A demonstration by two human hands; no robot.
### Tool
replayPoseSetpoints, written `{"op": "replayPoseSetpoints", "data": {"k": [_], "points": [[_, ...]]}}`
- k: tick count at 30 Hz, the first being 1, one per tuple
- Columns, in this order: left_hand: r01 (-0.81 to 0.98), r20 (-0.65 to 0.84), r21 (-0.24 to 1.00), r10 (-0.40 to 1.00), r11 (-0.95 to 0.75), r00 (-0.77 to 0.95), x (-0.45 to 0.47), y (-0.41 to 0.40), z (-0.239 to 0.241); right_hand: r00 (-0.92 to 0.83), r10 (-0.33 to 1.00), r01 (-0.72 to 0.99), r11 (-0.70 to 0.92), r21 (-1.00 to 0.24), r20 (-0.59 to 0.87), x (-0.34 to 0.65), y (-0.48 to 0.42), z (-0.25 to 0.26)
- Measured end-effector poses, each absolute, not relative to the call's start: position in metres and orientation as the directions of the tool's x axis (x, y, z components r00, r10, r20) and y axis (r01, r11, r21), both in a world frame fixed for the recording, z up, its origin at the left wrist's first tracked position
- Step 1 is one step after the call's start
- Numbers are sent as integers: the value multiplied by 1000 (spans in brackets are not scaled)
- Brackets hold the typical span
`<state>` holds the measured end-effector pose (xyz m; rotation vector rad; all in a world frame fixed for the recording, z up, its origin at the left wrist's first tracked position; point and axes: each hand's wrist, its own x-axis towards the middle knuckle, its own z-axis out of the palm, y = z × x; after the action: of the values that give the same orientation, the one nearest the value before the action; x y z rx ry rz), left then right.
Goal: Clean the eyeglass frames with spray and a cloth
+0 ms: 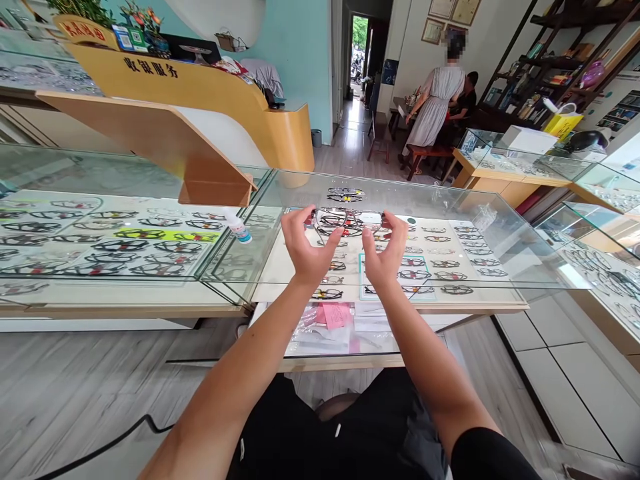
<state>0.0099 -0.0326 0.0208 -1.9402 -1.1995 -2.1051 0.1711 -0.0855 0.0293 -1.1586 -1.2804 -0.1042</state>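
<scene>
Both my hands grip one pair of eyeglasses [370,219] by its two sides, just above the glass top of a display case [300,200]. My left hand [309,245] is closed on the left side, thumb and fingers around the frame's edge. On the opposite side my right hand [386,248] pinches the other edge the same way. The frame looks thin and dark with clear lenses. Through the glass below, rows of other spectacles [450,275] show, and some overlap the held pair in view, so its outline is partly hard to separate.
A small white and blue bottle [240,227] stands on the glass at left, near a brown slanted board [165,143]. Below the case, an open drawer [325,333] holds papers and plastic bags. Two people [440,93] are by a table at the back, near a red stool [427,157].
</scene>
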Motion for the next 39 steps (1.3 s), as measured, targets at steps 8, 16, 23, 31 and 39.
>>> {"op": "replayPoseSetpoints", "data": {"k": [8, 16, 23, 31, 39], "points": [[513, 856, 508, 469, -692, -215, 13, -41, 27, 378, 540, 619, 456, -639, 752, 171, -83, 25], [501, 830, 538, 529, -678, -174, 10, -35, 25, 285, 428, 695, 524, -493, 858, 175, -84, 29], [502, 859, 496, 486, -708, -164, 6, -29, 22, 448, 579, 407, 546, -732, 681, 181, -78, 26], [446, 858, 500, 495, -742, -138, 8, -29, 19, 511, 716, 106, 496, -862, 475, 185, -73, 34], [230, 820, 573, 549, -787, -164, 15, -35, 20, 507, 737, 63, 486, -872, 447, 183, -76, 37]]}}
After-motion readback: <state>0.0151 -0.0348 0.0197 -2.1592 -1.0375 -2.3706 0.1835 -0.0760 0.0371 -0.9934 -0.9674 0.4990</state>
